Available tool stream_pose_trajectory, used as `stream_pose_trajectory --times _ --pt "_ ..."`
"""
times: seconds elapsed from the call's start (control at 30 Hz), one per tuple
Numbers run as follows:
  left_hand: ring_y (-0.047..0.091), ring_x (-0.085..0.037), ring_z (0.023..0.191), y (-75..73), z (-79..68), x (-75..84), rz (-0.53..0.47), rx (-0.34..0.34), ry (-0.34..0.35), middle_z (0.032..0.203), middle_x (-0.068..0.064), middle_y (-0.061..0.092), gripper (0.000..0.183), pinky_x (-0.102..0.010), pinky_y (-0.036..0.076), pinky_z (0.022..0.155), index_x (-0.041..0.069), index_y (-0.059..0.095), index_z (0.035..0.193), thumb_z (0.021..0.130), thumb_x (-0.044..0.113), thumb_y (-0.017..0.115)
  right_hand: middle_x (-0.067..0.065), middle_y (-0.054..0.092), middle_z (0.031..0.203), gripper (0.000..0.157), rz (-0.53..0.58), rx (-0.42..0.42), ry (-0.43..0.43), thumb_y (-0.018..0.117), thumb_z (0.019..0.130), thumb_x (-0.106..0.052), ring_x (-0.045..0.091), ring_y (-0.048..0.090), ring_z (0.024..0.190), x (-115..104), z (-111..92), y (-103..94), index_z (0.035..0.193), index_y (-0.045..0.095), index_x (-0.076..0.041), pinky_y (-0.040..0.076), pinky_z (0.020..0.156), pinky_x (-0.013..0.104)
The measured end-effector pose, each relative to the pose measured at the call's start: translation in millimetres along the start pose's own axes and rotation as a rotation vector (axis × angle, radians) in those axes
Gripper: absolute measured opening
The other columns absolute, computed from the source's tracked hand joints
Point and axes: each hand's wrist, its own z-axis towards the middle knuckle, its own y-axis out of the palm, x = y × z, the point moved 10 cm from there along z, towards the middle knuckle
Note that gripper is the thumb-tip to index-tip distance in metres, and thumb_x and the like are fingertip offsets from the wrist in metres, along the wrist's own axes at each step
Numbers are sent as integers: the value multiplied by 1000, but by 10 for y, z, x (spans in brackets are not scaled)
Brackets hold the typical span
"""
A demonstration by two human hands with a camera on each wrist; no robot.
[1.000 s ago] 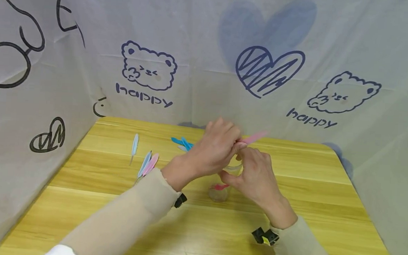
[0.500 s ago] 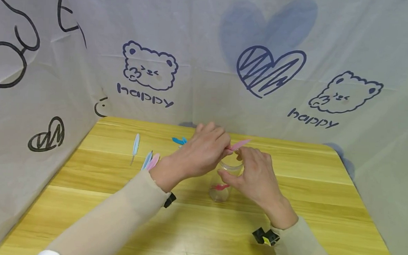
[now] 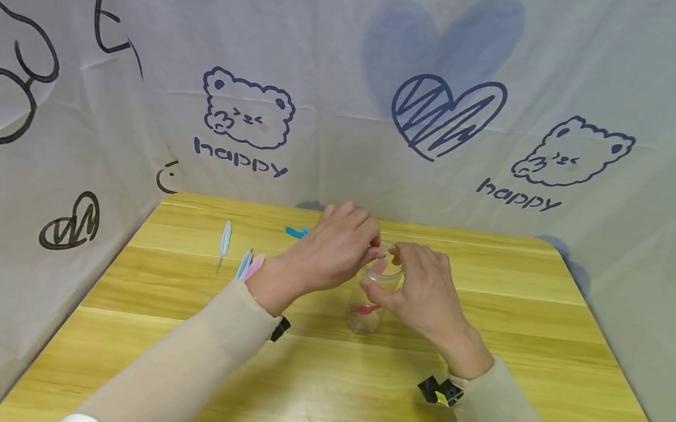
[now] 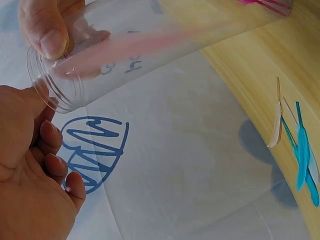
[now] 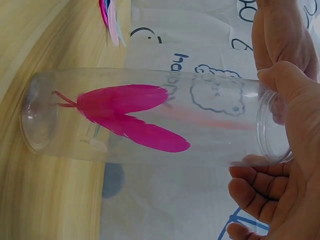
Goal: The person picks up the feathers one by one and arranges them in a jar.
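Wooden table [image 3: 537,349], clear jar [image 3: 371,290] in right hand [image 3: 425,292]

Left "happy" [image 3: 240,157] under a bear drawing [image 3: 248,109], right "happy" [image 3: 518,195] under another bear [image 3: 573,153], both on pale cloth [image 3: 341,141]

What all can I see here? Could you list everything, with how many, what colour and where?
Clear jar: one, transparent, mid-table
Magenta feathers: two, bright magenta, inside the jar
Pink feather: one, pale pink, inside the jar, blurred
Lone feather: one, light blue, table's left
Mixed feathers: several, magenta, pink and blue, beside the lone one
Blue feathers: at least two, bright blue, near the far edge
Cream feather: one, beside the blue ones
Table: one, yellow wood-grain
Printed cloth: count unclear, pale grey, around the table
Wrist devices: two, black, at the cuffs
Sleeves: two, beige, lower frame
Left hand: one, at the jar's mouth
Right hand: one, gripping the jar near its rim
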Motion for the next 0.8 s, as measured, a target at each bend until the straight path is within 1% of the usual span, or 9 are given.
stream_pose_trajectory --times 0.13,0.23,0.43,0.6,0.7,0.8 --pt "42 -20 86 24 2 -22 -5 -37 -25 94 1 59 22 -34 28 77 13 63 101 105 34 66 8 69 105 63 -2 -5 11 85 82 -53 29 65 95 10 -4 3 117 61 -7 44 89 52" --pt "42 -20 86 34 3 -32 -6 -50 -35 94 2 58 23 -34 28 77 13 63 101 105 35 66 9 69 105 62 1 -8 13 84 82 -54 29 64 95 13 -5 6 116 61 -7 44 90 52" --pt "42 -20 87 34 7 -36 6 -48 -38 94 1 58 25 -35 28 76 13 63 102 104 37 67 8 69 105 64 2 -9 16 85 82 -53 30 65 96 18 -11 3 118 62 -5 44 90 53" --pt "42 -21 86 23 0 -48 16 -42 -46 95 1 59 26 -35 28 77 13 63 102 104 39 66 8 69 105 62 1 -12 22 85 82 -53 29 64 96 22 -12 5 117 61 -7 43 90 52" --pt "42 -21 87 21 -14 -84 12 -44 -73 96 1 59 27 -36 28 78 12 63 103 105 40 64 6 68 103 60 3 -8 20 85 82 -53 27 64 94 19 -12 2 115 60 -9 43 88 51" --pt "42 -22 89 20 -51 -155 -2 -44 -116 97 0 59 27 -37 29 79 12 63 105 108 39 61 6 67 101 60 7 5 5 86 81 -51 27 64 93 6 -14 -7 114 60 -9 42 86 50"
